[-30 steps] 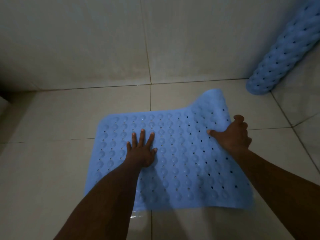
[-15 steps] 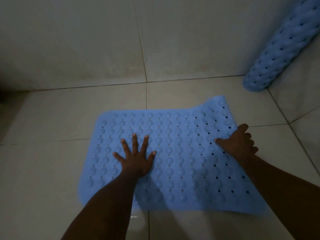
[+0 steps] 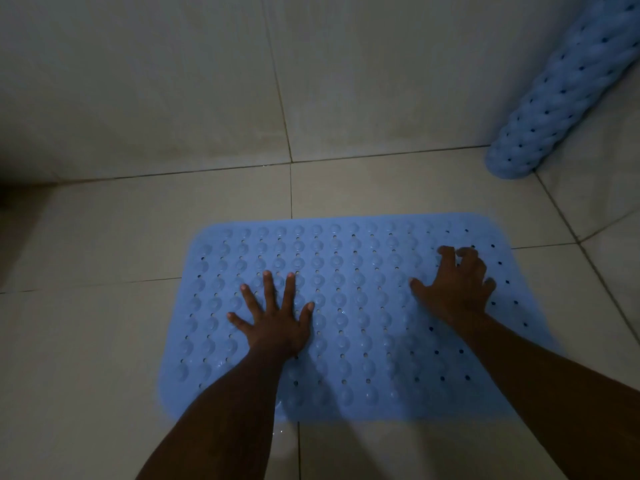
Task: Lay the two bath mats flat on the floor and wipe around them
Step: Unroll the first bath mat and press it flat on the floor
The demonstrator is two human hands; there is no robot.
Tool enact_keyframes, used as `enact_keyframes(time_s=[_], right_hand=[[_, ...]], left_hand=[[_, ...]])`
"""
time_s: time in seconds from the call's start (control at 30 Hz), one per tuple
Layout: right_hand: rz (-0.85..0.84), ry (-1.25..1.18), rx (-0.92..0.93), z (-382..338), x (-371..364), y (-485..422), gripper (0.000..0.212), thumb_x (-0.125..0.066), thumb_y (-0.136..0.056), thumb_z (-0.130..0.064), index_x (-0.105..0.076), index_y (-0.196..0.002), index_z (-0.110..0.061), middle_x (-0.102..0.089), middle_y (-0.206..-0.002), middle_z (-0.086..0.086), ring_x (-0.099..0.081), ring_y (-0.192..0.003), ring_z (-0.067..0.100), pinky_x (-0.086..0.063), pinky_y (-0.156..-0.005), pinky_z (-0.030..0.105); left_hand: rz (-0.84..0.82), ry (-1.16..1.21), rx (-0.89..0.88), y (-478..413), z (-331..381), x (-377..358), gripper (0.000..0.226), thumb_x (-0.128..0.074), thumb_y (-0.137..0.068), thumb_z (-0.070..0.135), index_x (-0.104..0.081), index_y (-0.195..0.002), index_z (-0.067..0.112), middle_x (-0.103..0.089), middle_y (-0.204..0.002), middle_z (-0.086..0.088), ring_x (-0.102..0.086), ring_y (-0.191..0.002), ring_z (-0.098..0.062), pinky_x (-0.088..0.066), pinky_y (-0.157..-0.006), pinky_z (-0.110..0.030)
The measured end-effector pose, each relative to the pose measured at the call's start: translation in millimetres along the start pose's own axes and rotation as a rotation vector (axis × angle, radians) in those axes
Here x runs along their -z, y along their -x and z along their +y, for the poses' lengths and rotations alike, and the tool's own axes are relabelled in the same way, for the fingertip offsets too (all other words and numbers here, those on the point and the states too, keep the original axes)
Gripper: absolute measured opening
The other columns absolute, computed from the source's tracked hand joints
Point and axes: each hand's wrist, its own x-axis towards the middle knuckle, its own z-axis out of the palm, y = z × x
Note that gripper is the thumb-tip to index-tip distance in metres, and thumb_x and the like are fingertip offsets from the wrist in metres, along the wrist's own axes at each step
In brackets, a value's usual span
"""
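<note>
**Mat one down flat, both hands on it**

Dim light, head view only.

- Flat mat (image 3: 360,306): blue, studded with bumps and small holes. It lies spread on the tiled floor (image 3: 104,237), near the middle of my view. Its long axis runs left to right, roughly parallel to the far wall (image 3: 138,81). The far edge stops short of the wall, with bare tile between. All four corners look down, and I see no raised fold.
- Left hand (image 3: 273,323): palm down on the left-centre of the mat, with the fingers (image 3: 267,289) straight, spread wide and pointing to the far side. It presses and grips nothing. Mat shows on every side of it.
- Right hand (image 3: 457,289): on the right part of the mat, just inside the right edge. The thumb is splayed to the left, and the other fingers (image 3: 467,261) are bent, tips down on the surface. I cannot tell whether they pinch any of the mat or only press.
- Rolled mat (image 3: 561,91): same blue, far right, well apart from both hands. It stands tilted, with its lower end on the floor at the foot of the wall.
</note>
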Motion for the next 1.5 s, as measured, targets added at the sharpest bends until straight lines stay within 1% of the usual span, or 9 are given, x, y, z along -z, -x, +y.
enact_keyframes(time_s=[0.1, 0.2, 0.4, 0.53, 0.73, 0.93, 1.1, 1.23, 1.5], right_hand=[[-0.112, -0.038, -0.09, 5.5, -14.1, 9.3, 0.085, -0.064, -0.082, -0.061, -0.026, -0.151, -0.028, -0.017, -0.16, 0.01, -0.013, -0.15, 0.035, -0.022, -0.115, 0.061], [-0.256, -0.016, -0.077, 21.2, -27.7, 17.2, 0.086, -0.055, -0.087, -0.066, -0.016, -0.155, -0.032, -0.004, -0.166, 0.004, -0.004, -0.153, 0.033, -0.021, -0.116, 0.062], [-0.319, 0.035, -0.049, 21.4, -33.9, 16.9, 0.086, -0.044, -0.093, -0.067, -0.001, -0.159, -0.032, 0.011, -0.168, 0.005, 0.008, -0.154, 0.035, -0.015, -0.117, 0.066], [-0.309, 0.063, -0.005, 23.9, -38.5, 19.0, 0.085, -0.037, -0.095, -0.068, 0.004, -0.159, -0.031, 0.016, -0.167, 0.006, 0.012, -0.153, 0.035, -0.011, -0.118, 0.066], [-0.302, 0.087, 0.03, 26.9, -40.8, 18.6, 0.086, -0.034, -0.095, -0.069, 0.008, -0.159, -0.032, 0.018, -0.167, 0.005, 0.014, -0.154, 0.034, -0.008, -0.12, 0.064], [-0.266, 0.104, 0.039, 27.8, -43.1, 22.5, 0.087, -0.033, -0.094, -0.071, 0.008, -0.159, -0.031, 0.014, -0.168, 0.007, 0.009, -0.154, 0.035, -0.011, -0.12, 0.062], [-0.278, 0.124, 0.052, 30.5, -45.3, 22.0, 0.089, -0.03, -0.093, -0.074, 0.012, -0.158, -0.03, 0.016, -0.167, 0.007, 0.01, -0.154, 0.035, -0.012, -0.121, 0.061], [-0.263, 0.12, 0.054, 30.4, -45.9, 24.0, 0.089, -0.031, -0.093, -0.073, 0.01, -0.159, -0.03, 0.014, -0.168, 0.007, 0.009, -0.154, 0.035, -0.014, -0.12, 0.062], [-0.269, 0.115, 0.086, 35.1, -48.3, 31.0, 0.086, -0.027, -0.096, -0.07, 0.012, -0.159, -0.026, 0.017, -0.167, 0.012, 0.014, -0.154, 0.033, -0.009, -0.122, 0.058]], left_hand=[[-0.008, -0.003, 0.004, -0.6, -0.8, -0.8, 0.074, -0.005, -0.09, 0.081, 0.035, -0.145, 0.051, 0.051, -0.152, 0.005, 0.042, -0.141, -0.042, 0.01, -0.109, -0.08], [-0.014, -0.004, 0.004, -0.1, -0.1, 0.1, 0.074, -0.006, -0.091, 0.081, 0.034, -0.146, 0.051, 0.05, -0.153, 0.004, 0.041, -0.142, -0.042, 0.009, -0.11, -0.08], [-0.012, -0.008, 0.006, 0.9, 1.1, 1.0, 0.075, -0.005, -0.09, 0.081, 0.033, -0.147, 0.05, 0.049, -0.154, 0.004, 0.04, -0.143, -0.042, 0.007, -0.11, -0.08], [-0.01, 0.0, 0.01, 5.4, -1.0, -2.3, 0.074, -0.004, -0.091, 0.08, 0.033, -0.147, 0.05, 0.05, -0.154, 0.004, 0.041, -0.142, -0.042, 0.008, -0.11, -0.08], [-0.006, 0.011, 0.015, 11.2, -1.7, -6.5, 0.074, -0.004, -0.091, 0.08, 0.034, -0.146, 0.05, 0.051, -0.153, 0.004, 0.042, -0.141, -0.042, 0.01, -0.11, -0.08], [-0.014, -0.001, 0.009, 8.7, -3.4, -6.0, 0.074, -0.003, -0.09, 0.081, 0.034, -0.146, 0.05, 0.052, -0.152, 0.004, 0.043, -0.14, -0.042, 0.01, -0.109, -0.08], [-0.017, -0.009, 0.011, 5.7, -5.4, -3.3, 0.075, -0.005, -0.09, 0.081, 0.033, -0.147, 0.05, 0.05, -0.153, 0.003, 0.041, -0.141, -0.042, 0.01, -0.11, -0.08], [-0.023, -0.004, 0.02, 6.3, -3.9, -2.3, 0.075, -0.004, -0.09, 0.081, 0.032, -0.147, 0.051, 0.05, -0.153, 0.004, 0.042, -0.142, -0.041, 0.011, -0.11, -0.079], [-0.03, -0.007, 0.002, 1.9, -6.9, 0.1, 0.076, -0.005, -0.089, 0.083, 0.032, -0.147, 0.051, 0.051, -0.152, 0.004, 0.042, -0.141, -0.041, 0.013, -0.11, -0.079]])
